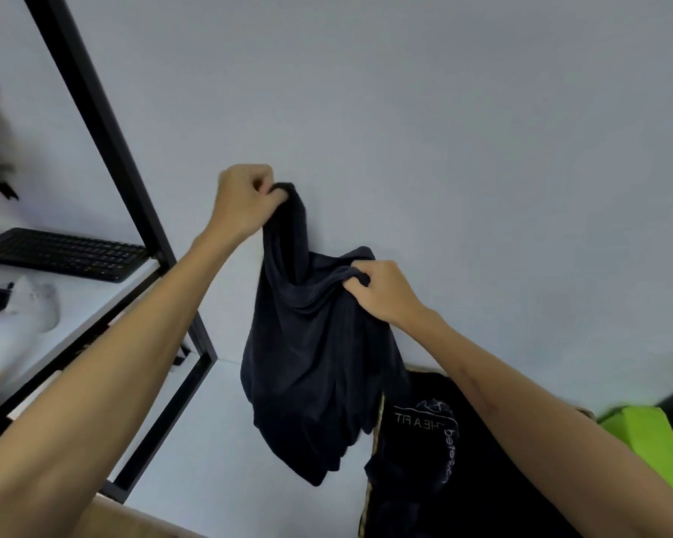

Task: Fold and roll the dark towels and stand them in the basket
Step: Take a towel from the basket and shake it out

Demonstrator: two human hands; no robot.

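A dark navy towel (311, 366) hangs in the air in front of a pale wall, crumpled and loose. My left hand (245, 200) grips its top corner, raised high. My right hand (381, 293) pinches another part of the upper edge, lower and to the right. The towel's bottom end dangles beside a basket (370, 495), of which only a thin woven rim shows. A black cloth with white lettering (424, 460) lies in or over the basket.
A black metal shelf frame (105, 122) stands at the left, with a black keyboard (63, 254) and a white object (36, 304) on its white shelf. A bright green thing (649, 432) lies at the far right. A white surface (218, 440) lies below the towel.
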